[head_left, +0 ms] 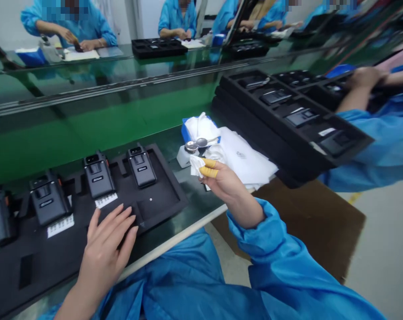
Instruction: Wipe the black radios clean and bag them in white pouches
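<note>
My right hand (223, 180), with yellow finger covers on two fingers, pinches a folded white wipe (197, 166). It is held just in front of a small white dispenser bottle (184, 156) whose round metal lid (201, 142) is flipped up. Palm down and fingers stretched, my left hand (108, 246) is over the black foam tray (168, 209) and holds nothing. Several dark handheld devices lie in that tray; the nearest to my left hand is a device (99, 175) with a white label strip (106, 200) at its lower end. Another device (142, 168) lies to its right.
Behind the bottle stands a blue box (187, 130) of white wipes. White plastic bags (244, 155) lie to its right. Stacked black trays (268, 129) with devices overhang the bench edge, beside a co-worker's arm (364, 89). Other people work across the green partition (121, 111).
</note>
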The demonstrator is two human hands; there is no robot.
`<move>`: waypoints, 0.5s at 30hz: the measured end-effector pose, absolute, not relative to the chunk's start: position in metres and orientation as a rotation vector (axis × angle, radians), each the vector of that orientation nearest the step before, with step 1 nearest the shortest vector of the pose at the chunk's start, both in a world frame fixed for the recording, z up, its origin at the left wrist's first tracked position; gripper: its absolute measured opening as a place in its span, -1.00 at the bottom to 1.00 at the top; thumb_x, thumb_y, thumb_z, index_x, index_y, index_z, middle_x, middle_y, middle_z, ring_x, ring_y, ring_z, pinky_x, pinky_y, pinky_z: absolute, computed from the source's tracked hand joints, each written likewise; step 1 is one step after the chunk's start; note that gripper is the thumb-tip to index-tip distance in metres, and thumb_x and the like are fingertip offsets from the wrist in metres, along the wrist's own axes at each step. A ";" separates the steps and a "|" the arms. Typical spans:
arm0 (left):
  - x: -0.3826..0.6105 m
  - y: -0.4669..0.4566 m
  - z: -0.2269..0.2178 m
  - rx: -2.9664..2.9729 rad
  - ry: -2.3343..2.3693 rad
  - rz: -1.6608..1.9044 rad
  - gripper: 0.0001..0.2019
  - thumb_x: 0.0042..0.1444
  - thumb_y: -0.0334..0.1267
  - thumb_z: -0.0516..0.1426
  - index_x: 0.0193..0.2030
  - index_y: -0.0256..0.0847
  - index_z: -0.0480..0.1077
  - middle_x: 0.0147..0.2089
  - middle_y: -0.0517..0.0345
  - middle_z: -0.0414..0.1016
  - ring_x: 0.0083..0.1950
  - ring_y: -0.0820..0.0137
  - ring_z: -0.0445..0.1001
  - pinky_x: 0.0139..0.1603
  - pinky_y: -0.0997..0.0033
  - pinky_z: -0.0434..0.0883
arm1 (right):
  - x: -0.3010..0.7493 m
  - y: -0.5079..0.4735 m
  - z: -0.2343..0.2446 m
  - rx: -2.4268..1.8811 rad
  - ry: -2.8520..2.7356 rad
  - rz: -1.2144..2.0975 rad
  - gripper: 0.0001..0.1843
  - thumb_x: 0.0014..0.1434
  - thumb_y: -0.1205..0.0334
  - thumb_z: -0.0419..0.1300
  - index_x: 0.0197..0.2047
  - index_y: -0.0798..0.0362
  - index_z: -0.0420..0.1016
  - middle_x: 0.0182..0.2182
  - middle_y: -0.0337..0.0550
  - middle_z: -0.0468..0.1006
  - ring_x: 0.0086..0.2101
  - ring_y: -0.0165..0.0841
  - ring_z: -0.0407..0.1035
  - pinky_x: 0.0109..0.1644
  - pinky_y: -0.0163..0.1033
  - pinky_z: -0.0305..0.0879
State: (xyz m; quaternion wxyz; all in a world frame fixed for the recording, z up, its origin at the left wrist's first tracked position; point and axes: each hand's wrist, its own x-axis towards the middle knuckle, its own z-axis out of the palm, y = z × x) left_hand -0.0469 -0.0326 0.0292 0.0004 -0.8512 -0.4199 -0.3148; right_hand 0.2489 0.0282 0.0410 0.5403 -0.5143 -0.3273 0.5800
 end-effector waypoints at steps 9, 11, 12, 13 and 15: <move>-0.051 -0.031 0.017 -2.704 -1.292 -1.028 -0.84 0.17 -0.34 0.12 -0.12 -0.16 0.44 -0.09 0.00 0.60 0.04 0.13 0.53 0.33 -0.12 0.11 | 0.262 0.030 0.059 -1.175 -0.742 1.312 -0.76 -0.28 0.23 0.37 -0.46 -0.03 0.45 -0.56 -0.37 0.37 -0.53 -0.51 0.15 -0.38 -0.28 0.18; -0.049 -0.031 0.020 -2.702 -1.306 -1.032 -0.84 0.17 -0.34 0.12 -0.12 -0.16 0.44 -0.08 0.00 0.60 0.05 0.13 0.52 0.33 -0.13 0.11 | 0.263 0.030 0.065 -1.135 -0.717 1.344 -0.76 -0.27 0.25 0.35 -0.45 -0.03 0.42 -0.60 -0.41 0.32 -0.57 -0.54 0.12 -0.37 -0.27 0.21; -0.048 -0.031 0.022 -2.703 -1.302 -1.039 -0.84 0.17 -0.34 0.12 -0.12 -0.17 0.44 -0.07 -0.01 0.60 0.05 0.14 0.52 0.33 -0.13 0.11 | 0.261 0.030 0.067 -1.110 -0.698 1.367 -0.75 -0.28 0.25 0.35 -0.46 -0.02 0.42 -0.61 -0.43 0.30 -0.58 -0.55 0.10 -0.36 -0.27 0.22; -0.046 -0.032 0.025 -2.706 -1.292 -1.051 -0.85 0.17 -0.35 0.12 -0.12 -0.17 0.44 -0.07 -0.01 0.60 0.05 0.14 0.52 0.33 -0.13 0.11 | 0.259 0.028 0.070 -1.086 -0.684 1.389 -0.75 -0.28 0.26 0.36 -0.45 -0.02 0.42 -0.61 -0.43 0.30 -0.59 -0.56 0.09 -0.36 -0.28 0.23; -0.041 -0.033 0.032 -2.715 -1.264 -1.103 -0.85 0.16 -0.37 0.13 -0.14 -0.17 0.45 -0.08 0.02 0.60 0.05 0.17 0.52 0.33 -0.11 0.12 | 0.250 0.023 0.072 -1.061 -0.686 1.415 -0.74 -0.30 0.25 0.38 -0.44 -0.02 0.46 -0.59 -0.42 0.34 -0.59 -0.58 0.12 -0.36 -0.30 0.23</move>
